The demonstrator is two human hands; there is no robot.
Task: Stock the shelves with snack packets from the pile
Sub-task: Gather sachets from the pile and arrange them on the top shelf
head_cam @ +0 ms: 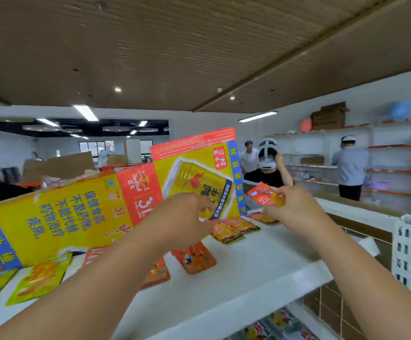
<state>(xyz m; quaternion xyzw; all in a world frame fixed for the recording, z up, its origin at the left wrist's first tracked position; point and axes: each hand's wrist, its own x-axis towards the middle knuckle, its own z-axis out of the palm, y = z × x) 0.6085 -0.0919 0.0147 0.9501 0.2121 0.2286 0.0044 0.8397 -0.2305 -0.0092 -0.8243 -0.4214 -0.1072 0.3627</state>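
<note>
Item in hand: one small red-and-orange foil snack packet, pinched by the fingers of the right hand and held above the far right part of the flat white top shelf.

Left hand: held low over the shelf with fingers curled; whether anything is gripped cannot be told.

Already laid on the shelf:
- a cluster of orange foil packets just beyond the left hand
- one orange-red packet nearer
- yellow-green foil packets at the near left

A large yellow, red and blue printed cardboard carton is propped along the far left of the shelf. Blurred packets are seen on a lower shelf at the near right.

Progress is judged partial. Several packets are placed, much bare shelf is left, and the held packet is not yet set down. The pile itself is not identified in view.
</note>
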